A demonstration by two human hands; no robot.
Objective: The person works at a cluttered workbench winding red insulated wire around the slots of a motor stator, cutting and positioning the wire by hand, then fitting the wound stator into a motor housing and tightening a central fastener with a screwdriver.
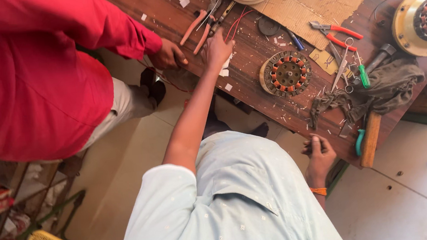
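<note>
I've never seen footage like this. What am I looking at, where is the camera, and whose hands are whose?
There is no machine: a camera on a person's head looks down over their pale blue shirt. Their left hand lies open on the wooden workbench, beside pink-handled pliers and red wires. Their right hand curls at the bench edge; what it holds is unclear. The other hand belongs to a red-shirted co-worker. A round copper-wound motor core lies nearby.
</note>
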